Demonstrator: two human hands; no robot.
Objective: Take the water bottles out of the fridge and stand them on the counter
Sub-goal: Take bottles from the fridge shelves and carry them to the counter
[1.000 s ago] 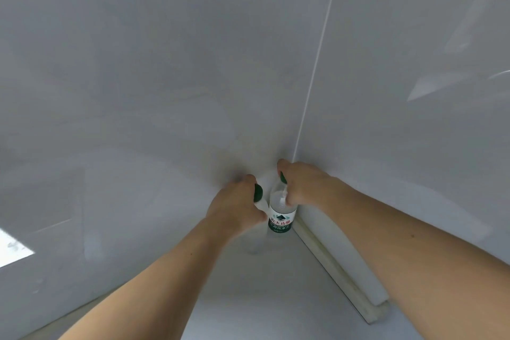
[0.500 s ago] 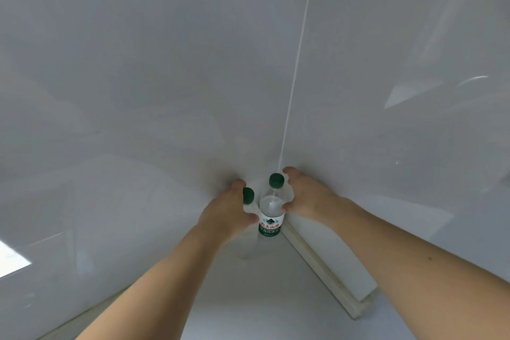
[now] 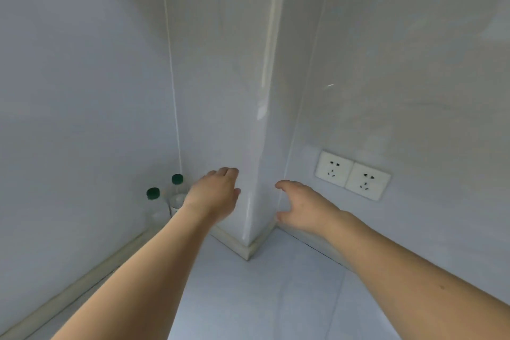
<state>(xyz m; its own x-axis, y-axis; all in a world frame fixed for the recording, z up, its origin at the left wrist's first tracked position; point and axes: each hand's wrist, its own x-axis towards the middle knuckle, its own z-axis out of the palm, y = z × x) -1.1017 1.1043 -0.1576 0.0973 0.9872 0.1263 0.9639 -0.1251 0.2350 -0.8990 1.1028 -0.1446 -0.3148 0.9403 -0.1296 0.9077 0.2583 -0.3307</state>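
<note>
Two clear water bottles with green caps stand upright side by side in the wall corner on the pale counter [image 3: 265, 298]. The left bottle [image 3: 153, 203] is a little nearer than the right bottle [image 3: 177, 190], whose lower part is hidden behind my left forearm. My left hand [image 3: 215, 196] hovers just right of the bottles, fingers apart and holding nothing. My right hand [image 3: 300, 205] is farther right, past a protruding wall corner, also open and holding nothing. No fridge is in view.
A protruding glossy wall corner [image 3: 256, 174] juts out between my hands. A double white wall socket [image 3: 352, 174] sits on the right wall just above the counter. A beige skirting strip [image 3: 82, 284] runs along the wall's foot.
Both hands have let go of the bottles and drawn away to the right. The view has swung right, so the bottles now stand at the left and the socket has come into sight.
</note>
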